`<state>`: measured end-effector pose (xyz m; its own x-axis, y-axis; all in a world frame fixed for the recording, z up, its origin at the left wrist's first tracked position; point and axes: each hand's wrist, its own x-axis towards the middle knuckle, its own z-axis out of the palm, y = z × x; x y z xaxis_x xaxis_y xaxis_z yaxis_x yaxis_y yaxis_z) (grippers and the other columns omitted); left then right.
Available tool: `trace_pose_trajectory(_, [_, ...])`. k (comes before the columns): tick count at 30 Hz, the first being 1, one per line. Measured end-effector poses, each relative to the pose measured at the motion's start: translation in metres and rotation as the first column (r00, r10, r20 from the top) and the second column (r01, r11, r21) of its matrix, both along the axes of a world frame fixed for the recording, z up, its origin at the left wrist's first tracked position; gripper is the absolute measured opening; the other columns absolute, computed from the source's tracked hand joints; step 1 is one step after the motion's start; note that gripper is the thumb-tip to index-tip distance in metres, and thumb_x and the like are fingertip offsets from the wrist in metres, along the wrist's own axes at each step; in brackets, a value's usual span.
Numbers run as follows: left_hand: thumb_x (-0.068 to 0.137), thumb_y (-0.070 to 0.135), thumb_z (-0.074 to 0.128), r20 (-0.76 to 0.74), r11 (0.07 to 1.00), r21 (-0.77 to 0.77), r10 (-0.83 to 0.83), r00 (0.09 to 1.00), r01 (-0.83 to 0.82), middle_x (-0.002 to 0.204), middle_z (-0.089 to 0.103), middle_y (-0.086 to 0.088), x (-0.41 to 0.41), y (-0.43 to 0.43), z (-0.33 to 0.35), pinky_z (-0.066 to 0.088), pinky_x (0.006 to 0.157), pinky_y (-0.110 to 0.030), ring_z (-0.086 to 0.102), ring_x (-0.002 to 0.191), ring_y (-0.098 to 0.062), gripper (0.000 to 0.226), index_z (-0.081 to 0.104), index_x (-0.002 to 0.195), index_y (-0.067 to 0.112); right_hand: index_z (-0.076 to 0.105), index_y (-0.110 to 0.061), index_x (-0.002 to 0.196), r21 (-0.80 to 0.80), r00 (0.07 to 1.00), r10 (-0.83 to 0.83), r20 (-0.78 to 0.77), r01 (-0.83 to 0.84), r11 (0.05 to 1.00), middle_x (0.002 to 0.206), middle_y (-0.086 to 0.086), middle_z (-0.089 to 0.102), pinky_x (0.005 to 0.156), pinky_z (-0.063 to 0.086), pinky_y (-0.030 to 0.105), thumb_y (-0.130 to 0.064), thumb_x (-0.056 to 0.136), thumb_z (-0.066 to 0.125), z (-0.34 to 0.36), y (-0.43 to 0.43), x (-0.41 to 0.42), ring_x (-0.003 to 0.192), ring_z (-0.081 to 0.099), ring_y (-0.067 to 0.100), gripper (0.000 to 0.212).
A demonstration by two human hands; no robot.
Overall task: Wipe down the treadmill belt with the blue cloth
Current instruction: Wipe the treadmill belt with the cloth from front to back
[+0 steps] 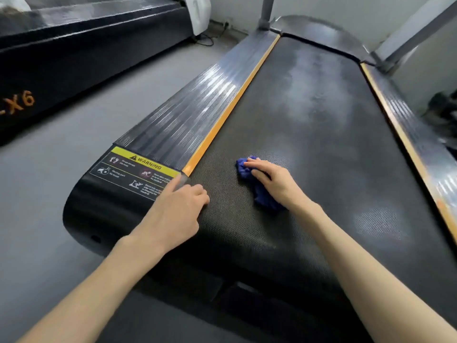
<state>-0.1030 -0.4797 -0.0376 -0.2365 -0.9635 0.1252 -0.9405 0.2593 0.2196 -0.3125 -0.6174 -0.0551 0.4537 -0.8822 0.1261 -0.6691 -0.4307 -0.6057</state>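
Note:
The black textured treadmill belt [321, 134] runs away from me between two orange-edged side rails. A crumpled blue cloth [259, 191] lies on the near part of the belt, left of its middle. My right hand [274, 181] lies on top of the cloth, fingers bent over it and pointing left, pressing it to the belt. My left hand [178, 209] rests at the belt's near left corner beside the warning label, index finger stretched toward the orange strip, other fingers curled. It holds nothing.
The ribbed left side rail [188, 115] carries a yellow warning label [141, 169]. The right rail [415, 134] and two grey uprights [267, 11] frame the far end. A second black treadmill [74, 50] stands to the left across grey floor [49, 169].

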Motion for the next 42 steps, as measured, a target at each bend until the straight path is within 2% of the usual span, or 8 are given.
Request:
trace_pose_trajectory(5, [0.072, -0.011, 0.046, -0.249, 0.972, -0.116, 0.170, 0.953, -0.204, 0.126, 0.058, -0.006, 0.016, 0.018, -0.013, 0.028, 0.108, -0.030, 0.050, 0.121, -0.021, 0.054, 0.060, 0.121, 0.009, 0.049, -0.015, 0.134, -0.089, 0.994, -0.030, -0.105, 0.021, 0.996, 0.144, 0.001, 0.041, 0.111, 0.017, 0.027, -0.023, 0.095, 0.049, -0.006, 0.046, 0.053, 0.138, 0.028, 0.017, 0.039])
trace_pose_trajectory(10, [0.064, -0.011, 0.048, -0.119, 0.948, -0.226, 0.202, 0.972, -0.224, 0.108, 0.066, -0.009, 0.009, 0.019, -0.026, 0.025, 0.110, -0.034, 0.060, 0.107, -0.026, 0.051, 0.065, 0.110, 0.006, 0.059, -0.015, 0.124, -0.202, 0.977, 0.188, -0.098, -0.204, 0.958, 0.136, 0.001, 0.052, 0.106, 0.024, 0.022, -0.012, 0.091, 0.056, -0.012, 0.070, 0.043, 0.133, 0.040, 0.017, 0.033])
trace_pose_trajectory(16, [0.075, -0.012, 0.047, -0.235, 0.927, -0.213, 0.256, 0.938, -0.307, 0.125, 0.060, -0.004, 0.015, 0.027, -0.021, 0.028, 0.105, -0.021, 0.053, 0.119, -0.017, 0.050, 0.061, 0.120, 0.007, 0.059, -0.008, 0.121, -0.230, 0.987, -0.135, -0.085, 0.112, 0.967, 0.128, 0.007, 0.056, 0.095, 0.027, 0.027, -0.006, 0.093, 0.046, -0.004, 0.060, 0.061, 0.121, 0.045, 0.025, 0.031])
trace_pose_trajectory(22, [0.077, -0.009, 0.049, -0.178, 0.886, -0.197, 0.388, 0.904, -0.419, 0.103, 0.066, -0.003, 0.015, 0.028, -0.016, 0.050, 0.082, -0.038, 0.060, 0.097, -0.025, 0.033, 0.071, 0.093, 0.009, 0.063, -0.005, 0.115, -0.328, 0.984, 0.158, -0.077, -0.175, 0.929, 0.122, 0.010, 0.061, 0.100, 0.040, 0.039, 0.001, 0.081, 0.050, -0.023, 0.098, 0.080, 0.113, 0.054, 0.031, 0.037])
trace_pose_trajectory(27, [0.078, -0.004, 0.050, -0.201, 0.844, -0.226, 0.448, 0.871, -0.486, 0.100, 0.067, 0.000, 0.007, 0.031, -0.012, 0.048, 0.075, -0.036, 0.059, 0.091, -0.026, 0.030, 0.072, 0.093, 0.011, 0.054, -0.009, 0.127, -0.164, 0.972, -0.209, -0.109, 0.190, 0.968, 0.135, 0.007, 0.049, 0.100, 0.028, 0.029, -0.003, 0.082, 0.057, -0.009, 0.059, 0.038, 0.124, 0.041, 0.025, 0.046])
trace_pose_trajectory(31, [0.080, -0.001, 0.054, -0.195, 0.802, -0.237, 0.514, 0.836, -0.548, 0.094, 0.066, -0.002, 0.000, 0.025, -0.012, 0.035, 0.064, -0.026, 0.059, 0.084, -0.024, 0.024, 0.073, 0.088, 0.011, 0.062, -0.011, 0.117, -0.281, 0.971, 0.221, -0.093, -0.238, 0.930, 0.126, 0.004, 0.059, 0.105, 0.032, 0.029, -0.005, 0.086, 0.056, -0.014, 0.098, 0.049, 0.121, 0.049, 0.021, 0.033])
trace_pose_trajectory(36, [0.076, -0.008, 0.055, -0.230, 0.781, -0.293, 0.503, 0.833, -0.552, 0.084, 0.065, -0.006, -0.003, 0.025, -0.016, 0.033, 0.060, -0.026, 0.051, 0.071, -0.021, 0.022, 0.071, 0.080, 0.007, 0.062, -0.015, 0.121, -0.071, 0.760, 0.625, -0.178, -0.643, 0.762, 0.132, 0.001, 0.055, 0.110, 0.026, 0.019, -0.008, 0.091, 0.055, 0.001, 0.069, 0.012, 0.129, 0.042, 0.011, 0.032])
trace_pose_trajectory(42, [0.078, -0.008, 0.051, -0.197, 0.781, -0.279, 0.522, 0.830, -0.558, 0.089, 0.063, -0.007, -0.010, 0.027, -0.015, 0.034, 0.061, -0.028, 0.052, 0.078, -0.023, 0.024, 0.069, 0.085, 0.006, 0.060, -0.005, 0.113, -0.285, 0.984, -0.052, -0.173, 0.000, 0.959, 0.122, 0.011, 0.057, 0.095, 0.034, 0.036, -0.007, 0.086, 0.040, -0.021, 0.070, 0.069, 0.114, 0.049, 0.031, 0.033])
